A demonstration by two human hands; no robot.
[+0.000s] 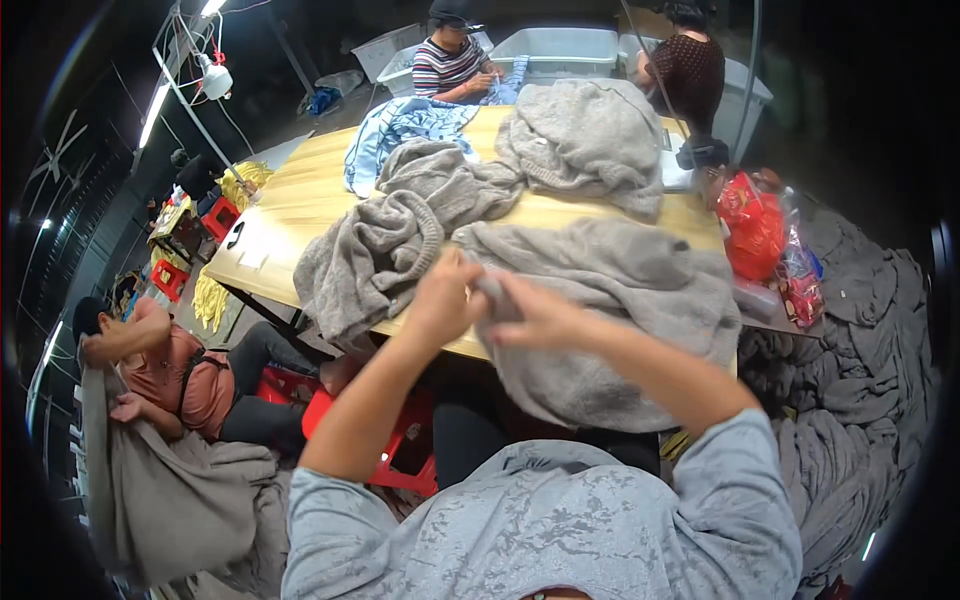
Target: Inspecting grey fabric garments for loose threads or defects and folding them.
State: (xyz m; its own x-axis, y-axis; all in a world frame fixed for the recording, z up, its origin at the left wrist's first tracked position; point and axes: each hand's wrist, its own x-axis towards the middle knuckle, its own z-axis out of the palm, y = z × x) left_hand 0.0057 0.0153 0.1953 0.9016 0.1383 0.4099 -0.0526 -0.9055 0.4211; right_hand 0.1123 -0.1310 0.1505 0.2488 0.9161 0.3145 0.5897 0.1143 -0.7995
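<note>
Left hand (442, 302) and right hand (540, 314) pinch a grey knit garment (630, 285) at frame centre, its bulk across the tabletop (300, 190); seemingly close edge work, next calling for steady tension

At the near edge of the desk (285, 215), the left hand (445, 295) and right hand (540, 315) are blurred, obscuring how their fingers meet the grey cloth (491, 297). A dark object (236, 235) on the desk's left corner is too small to identify. Nearer than the desk, the lower edge cuts off the wearer's shirt (560, 520).
</note>
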